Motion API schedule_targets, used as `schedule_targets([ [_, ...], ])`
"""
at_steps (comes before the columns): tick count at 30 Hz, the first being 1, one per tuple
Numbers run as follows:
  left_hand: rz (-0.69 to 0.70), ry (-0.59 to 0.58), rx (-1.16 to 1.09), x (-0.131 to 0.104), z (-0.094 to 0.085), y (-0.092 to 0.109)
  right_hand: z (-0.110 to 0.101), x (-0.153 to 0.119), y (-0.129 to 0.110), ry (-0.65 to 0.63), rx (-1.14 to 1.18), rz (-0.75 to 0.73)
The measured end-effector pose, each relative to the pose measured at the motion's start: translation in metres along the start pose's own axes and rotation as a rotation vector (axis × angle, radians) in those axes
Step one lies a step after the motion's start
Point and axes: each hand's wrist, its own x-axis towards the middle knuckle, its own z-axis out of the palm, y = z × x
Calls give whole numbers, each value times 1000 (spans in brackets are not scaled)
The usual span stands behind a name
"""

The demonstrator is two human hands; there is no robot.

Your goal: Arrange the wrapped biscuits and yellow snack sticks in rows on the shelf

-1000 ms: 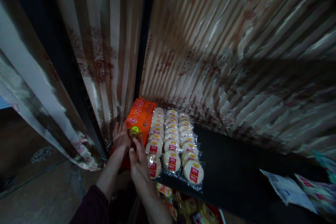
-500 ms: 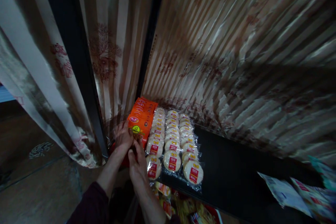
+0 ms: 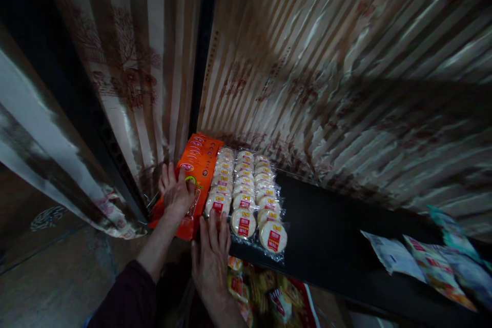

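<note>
Overlapping orange snack packets (image 3: 203, 161) lie in a row at the left end of the black shelf (image 3: 319, 236). My left hand (image 3: 177, 197) rests on them with its fingers spread, covering part of the nearest packet. Beside the packets stand three rows of round, pale rice crackers (image 3: 243, 223) in clear wrappers with red and yellow labels. My right hand (image 3: 211, 256), fingers stretched out, lies at the shelf's front edge over the nearest end of the left cracker row. The cracker beneath its fingers is mostly hidden.
Several snack bags (image 3: 394, 256) lie on the shelf's right part. Below the front edge sits a red and white container (image 3: 312, 307) of mixed packaged snacks. Printed, pleated curtains (image 3: 326, 87) hang behind, and a dark upright post (image 3: 111, 148) stands at the left.
My hands have moved apart: the left now lies spread on the orange packets, the right has shifted onto the front of the left cracker row. The view has shifted slightly right.
</note>
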Motion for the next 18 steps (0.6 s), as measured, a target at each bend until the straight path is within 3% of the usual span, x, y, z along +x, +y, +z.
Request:
schedule_targets([
  [5, 20, -81, 54, -3, 4, 3, 6, -3, 5, 7, -44, 35],
  [13, 13, -112, 113, 0, 6, 2, -1, -3, 3, 47, -41, 86],
  [18, 4, -116, 91, 0, 7, 2, 6, -11, 8, 49, -28, 82],
])
